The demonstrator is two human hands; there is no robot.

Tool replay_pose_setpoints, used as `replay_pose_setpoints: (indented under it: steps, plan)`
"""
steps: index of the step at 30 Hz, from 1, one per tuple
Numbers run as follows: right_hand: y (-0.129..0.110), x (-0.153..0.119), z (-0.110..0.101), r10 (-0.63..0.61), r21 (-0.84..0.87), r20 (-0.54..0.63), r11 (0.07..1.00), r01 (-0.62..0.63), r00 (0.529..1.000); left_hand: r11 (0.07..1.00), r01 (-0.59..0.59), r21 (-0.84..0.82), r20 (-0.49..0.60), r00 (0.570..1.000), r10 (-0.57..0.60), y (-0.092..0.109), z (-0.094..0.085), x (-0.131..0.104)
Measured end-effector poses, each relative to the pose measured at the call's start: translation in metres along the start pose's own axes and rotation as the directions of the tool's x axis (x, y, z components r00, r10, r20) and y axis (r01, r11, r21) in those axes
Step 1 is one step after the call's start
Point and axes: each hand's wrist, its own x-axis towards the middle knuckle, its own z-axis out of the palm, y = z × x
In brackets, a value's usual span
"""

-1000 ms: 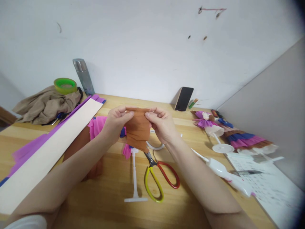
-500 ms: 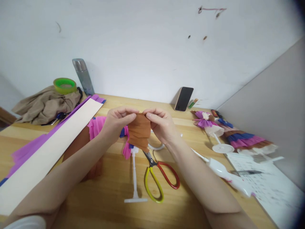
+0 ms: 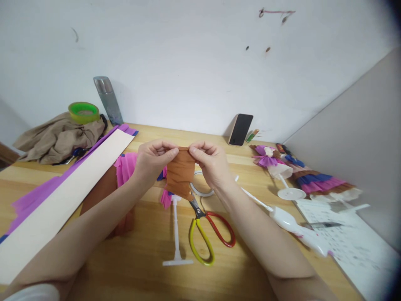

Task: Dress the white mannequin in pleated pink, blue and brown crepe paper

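Observation:
Between both hands hangs a brown piece of crepe paper (image 3: 181,173), its top edge pinched. My left hand (image 3: 153,159) grips the upper left corner between thumb and fingers. The upper right corner is pinched by my right hand (image 3: 211,161). Below the paper lie scissors (image 3: 200,214) with one yellow and one red handle; the brown paper hides their blade tips. A white plastic stand (image 3: 176,234) lies beside them, with pink and blue crepe paper (image 3: 166,198) at its far end. Behind my right wrist shows a white ring (image 3: 197,190), partly covered.
A long cream strip (image 3: 72,184) lies over purple and brown crepe paper at left. Green tape (image 3: 83,112) rests on a beige cloth (image 3: 56,138) near a flask (image 3: 109,100). A phone (image 3: 241,129) leans on the wall. Paper-skirted figures (image 3: 322,184) and a white tool (image 3: 297,232) lie at right.
The view has shifted slightly. Both hands still pinch the brown crepe paper, whose lower edge now swings a little, with more of the white ring showing.

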Motion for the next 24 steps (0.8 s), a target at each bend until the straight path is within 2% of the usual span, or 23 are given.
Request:
replay_pose_setpoints:
  steps: [4, 12, 24]
  plan:
    - [0.002, -0.002, 0.002, -0.016, -0.009, -0.049, 1.000, 0.016, 0.999, 1.000, 0.027, 0.001, -0.025, 0.999, -0.027, 0.001, 0.001, -0.001]
    - [0.009, -0.003, 0.007, -0.076, -0.015, -0.094, 0.997, 0.075, 0.993, 0.984, 0.121, -0.129, -0.017, 0.992, -0.124, -0.003, 0.000, -0.001]
    - [0.010, -0.006, 0.011, -0.097, -0.028, -0.143, 0.995, 0.094, 0.985, 0.984, 0.105, -0.146, -0.057, 0.992, -0.114, -0.003, 0.003, -0.002]
